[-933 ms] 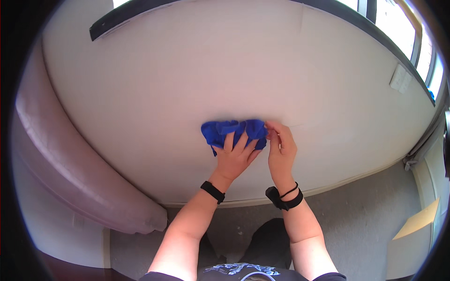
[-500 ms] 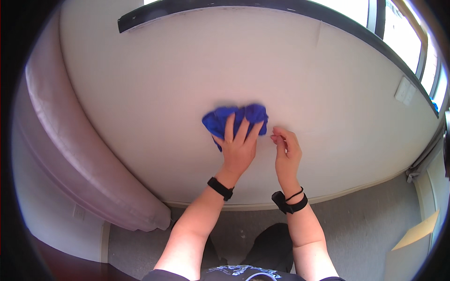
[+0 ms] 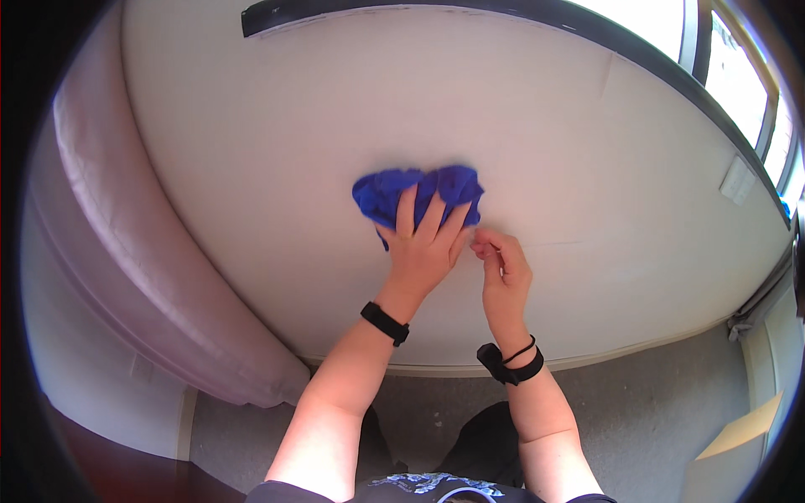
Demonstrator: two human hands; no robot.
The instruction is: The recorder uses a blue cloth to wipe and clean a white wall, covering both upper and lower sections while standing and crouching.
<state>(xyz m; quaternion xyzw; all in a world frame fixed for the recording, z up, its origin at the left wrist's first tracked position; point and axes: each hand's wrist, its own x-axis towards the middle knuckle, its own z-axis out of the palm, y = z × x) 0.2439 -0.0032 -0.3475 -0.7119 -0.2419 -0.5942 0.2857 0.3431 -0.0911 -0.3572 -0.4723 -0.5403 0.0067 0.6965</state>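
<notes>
A crumpled blue cloth (image 3: 457, 184) is pressed flat against the white wall (image 3: 277, 168). My left hand (image 3: 422, 247) lies over it with fingers spread, gripping its folds; part of the cloth sticks out beneath the palm. Just to the right, my right hand (image 3: 507, 272) is loosely curled near the wall, thumb and fingertips drawn together, with nothing visible in them. Its fingertips come close to the left hand's little-finger side and the cloth's lower right corner. Black bands circle both wrists.
A dark window ledge (image 3: 436, 10) runs along the top, with windows at upper right. A white wall plate (image 3: 738, 180) sits below it. A pale pink curtain (image 3: 168, 277) hangs at left. Grey floor (image 3: 620, 402) lies below; a cardboard piece (image 3: 738, 427) stands lower right.
My left hand and the blue cloth have slid slightly up along the wall. My right hand has shifted a little left, nearer to the left one. The view has tilted slightly.
</notes>
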